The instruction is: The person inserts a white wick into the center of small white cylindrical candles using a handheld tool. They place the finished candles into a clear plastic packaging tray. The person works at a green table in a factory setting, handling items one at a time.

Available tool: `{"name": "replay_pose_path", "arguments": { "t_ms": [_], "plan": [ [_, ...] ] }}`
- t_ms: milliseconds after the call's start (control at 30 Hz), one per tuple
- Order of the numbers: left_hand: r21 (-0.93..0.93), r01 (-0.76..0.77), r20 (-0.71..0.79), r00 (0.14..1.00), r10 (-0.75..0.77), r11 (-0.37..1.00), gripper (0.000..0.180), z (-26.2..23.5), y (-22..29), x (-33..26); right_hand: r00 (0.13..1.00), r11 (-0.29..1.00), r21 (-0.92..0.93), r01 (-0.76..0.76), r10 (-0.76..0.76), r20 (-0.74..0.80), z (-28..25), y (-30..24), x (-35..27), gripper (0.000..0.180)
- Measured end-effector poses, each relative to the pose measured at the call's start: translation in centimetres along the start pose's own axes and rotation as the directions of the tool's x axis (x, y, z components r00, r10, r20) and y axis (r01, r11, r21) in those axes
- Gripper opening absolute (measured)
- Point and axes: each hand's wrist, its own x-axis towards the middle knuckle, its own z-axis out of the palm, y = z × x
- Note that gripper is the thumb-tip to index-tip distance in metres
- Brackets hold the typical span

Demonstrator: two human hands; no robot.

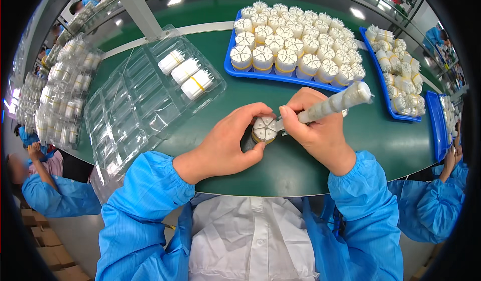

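At the far left, stacks of clear packed trays (60, 90) stand along the edge of the green table (280, 166), and a co-worker's blue sleeve (55, 196) shows below them. Next comes a clear plastic blister tray (135, 105), lying tilted on the table; three white bundles (186, 70), each bound with a yellow band, lie in its upper compartments, and the other compartments look bare.

Near the middle, the left hand (225, 143) curls around a small round white bundle (264, 129) that rests low over the table just in front of the person, thumb and fingers closed on its sides so its segmented white face points up. The right hand (313, 128) sits just beside it, touching the bundle's right edge, its fingers clamped around a long white-tipped tool (333, 104) (what kind of tool it is cannot be told) that slants up and to the right.

Behind the hands, a blue tray (235, 71) holds many upright round white bundles with yellow bands. To its right a second blue tray (388, 88) carries more of them, lying less orderly, and a third blue tray (437, 125) shows at the rim, near another person's blue sleeve (441, 201).
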Motion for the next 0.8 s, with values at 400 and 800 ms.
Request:
{"name": "replay_pose_path", "arguments": {
  "t_ms": [400,800],
  "plan": [
    [-0.118,0.088,0.118,0.99,-0.074,0.989,0.056,-1.0,-0.6,-0.1,1.0,1.0,0.012,0.015,-0.015,-0.008,0.9,0.7,-0.2,0.015],
    [0.611,0.409,-0.416,0.894,-0.164,0.678,0.05,-18.7,-8.0,5.3,0.868,0.829,-0.269,0.491,-0.437,0.235,2.1,-0.9,-1.4,0.021]
  ]
}}
